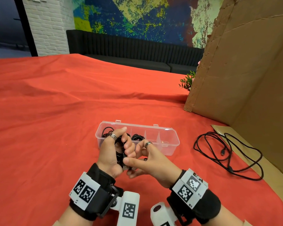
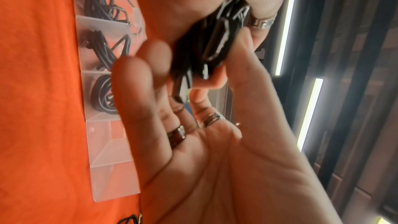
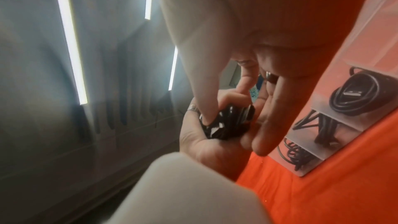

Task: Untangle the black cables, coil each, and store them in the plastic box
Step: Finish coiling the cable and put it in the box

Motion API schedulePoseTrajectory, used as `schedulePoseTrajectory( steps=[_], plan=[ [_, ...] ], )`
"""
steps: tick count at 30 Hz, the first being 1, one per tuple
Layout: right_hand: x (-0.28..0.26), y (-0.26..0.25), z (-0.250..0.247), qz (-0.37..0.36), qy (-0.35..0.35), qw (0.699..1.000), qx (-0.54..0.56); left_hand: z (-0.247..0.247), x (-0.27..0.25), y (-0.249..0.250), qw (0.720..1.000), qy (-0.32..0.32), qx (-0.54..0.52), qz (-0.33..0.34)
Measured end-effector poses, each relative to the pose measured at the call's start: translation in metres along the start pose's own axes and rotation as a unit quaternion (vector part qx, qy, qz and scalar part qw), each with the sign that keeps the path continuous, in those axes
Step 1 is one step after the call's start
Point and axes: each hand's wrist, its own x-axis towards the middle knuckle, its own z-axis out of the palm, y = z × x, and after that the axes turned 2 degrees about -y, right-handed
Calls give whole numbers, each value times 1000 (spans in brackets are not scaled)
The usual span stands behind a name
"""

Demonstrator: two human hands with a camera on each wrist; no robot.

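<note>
Two hands are joined low in the head view, nearest the camera, over the red cloth (image 1: 47, 128). A black coil (image 1: 121, 154) is gripped in the curled fingers of the left hand (image 1: 112, 150), its loops stacked upright so that the bundle's long axis runs roughly 12 to 6 o'clock. The lower end of that bundle, where a plug seems to sit, is pinched by the thumb and forefinger of the right hand (image 1: 147, 162); the remaining right fingers are spread loosely.

The coming move is judged to turn on one relation: the plastic box (image 1: 170, 145) lies just beyond the hands at 12 o'clock, its long axis running 9 to 3. Three left-hand compartments are seen in the wrist views to hold coiled cables (image 3: 364, 96) already, while the free ones lie toward 2 o'clock, nearer the right hand.

The box is clear, thin-walled and rigid, with upright dividers and two small clasps on its far rim. The cable is glossy, smooth and springy-looking, so the coil is likely to loosen if released.

Farther off, at 3 o'clock, a loose cable (image 1: 229, 154) is sprawled in open loops across cloth and cardboard flap, well apart from the hands. Behind it a rough cardboard wall (image 1: 245, 70) stands.
</note>
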Motion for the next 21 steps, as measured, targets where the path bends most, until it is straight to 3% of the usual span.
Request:
schedulePoseTrajectory(
  steps=[4, 8, 11, 16, 21],
  plan=[
    [-2, -3, -1, -63, 24, 991, -112, 0, 1, 3, 1000, 10, 15, -13],
    [-7, -3, -10, -193, 0, 943, -272, 1, 2, 6, 999, 32, 10, -22],
    [-12, 1, -23, -261, -43, 871, -413, 7, 6, 6, 996, 69, -35, -44],
    [-12, 3, -45, -389, 107, 699, -591, 26, 16, 13, 993, 61, -57, -89],
    [-12, -2, -57, -471, 115, 618, -619, 48, 26, 6, 985, 59, -4, -162]
  ],
)
